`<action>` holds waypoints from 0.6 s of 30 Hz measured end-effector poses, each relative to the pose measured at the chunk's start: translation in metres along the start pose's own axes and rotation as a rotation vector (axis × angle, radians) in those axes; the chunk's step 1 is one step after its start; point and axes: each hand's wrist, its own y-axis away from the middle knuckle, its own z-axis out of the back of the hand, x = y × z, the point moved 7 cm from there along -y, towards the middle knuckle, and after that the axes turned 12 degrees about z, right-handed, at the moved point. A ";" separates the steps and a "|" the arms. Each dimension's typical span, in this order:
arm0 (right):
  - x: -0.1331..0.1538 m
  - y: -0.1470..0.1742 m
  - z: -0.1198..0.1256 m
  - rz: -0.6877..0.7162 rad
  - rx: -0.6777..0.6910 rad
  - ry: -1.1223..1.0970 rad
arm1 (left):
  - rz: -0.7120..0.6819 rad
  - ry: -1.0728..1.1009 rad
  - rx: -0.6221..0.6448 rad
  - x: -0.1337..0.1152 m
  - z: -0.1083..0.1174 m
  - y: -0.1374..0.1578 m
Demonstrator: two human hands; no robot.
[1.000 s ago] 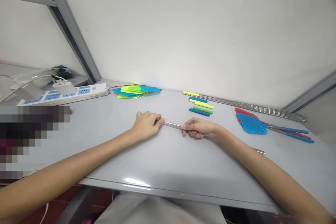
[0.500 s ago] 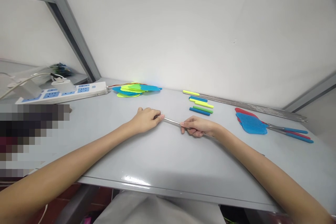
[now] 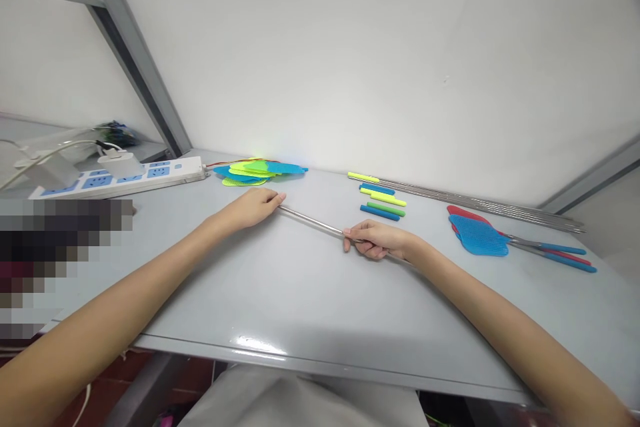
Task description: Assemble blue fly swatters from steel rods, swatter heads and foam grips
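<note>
A thin metal rod (image 3: 311, 220) slants across the middle of the table between my two hands. My left hand (image 3: 254, 207) is closed at its left end, thumb stretched along it; the fingers underneath are hidden. My right hand (image 3: 377, 239) pinches the rod further along, and its other end runs back under my right forearm. Behind my left hand lies a pile of blue and yellow-green fly swatter heads (image 3: 250, 170). Several blue, green and yellow handle sleeves (image 3: 383, 198) rest beyond my right hand.
Several bare metal rods (image 3: 480, 201) lie along the wall. Fly swatters with blue and red heads (image 3: 480, 237) lie at the right. A white power strip (image 3: 185, 170) with plugged-in adapters stands at the left. The grey table's front edge (image 3: 310, 367) is close to me.
My left hand has moved left and away from me along the rod's line, so a longer stretch of rod shows between the hands. My right hand has stayed nearly still.
</note>
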 end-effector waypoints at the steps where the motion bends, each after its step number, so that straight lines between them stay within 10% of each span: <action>1: 0.000 0.000 0.000 0.000 -0.001 -0.004 | 0.012 0.008 0.032 0.003 0.001 -0.001; 18: 0.000 0.001 -0.001 0.020 -0.037 0.001 | -0.004 0.271 0.277 0.009 -0.011 -0.003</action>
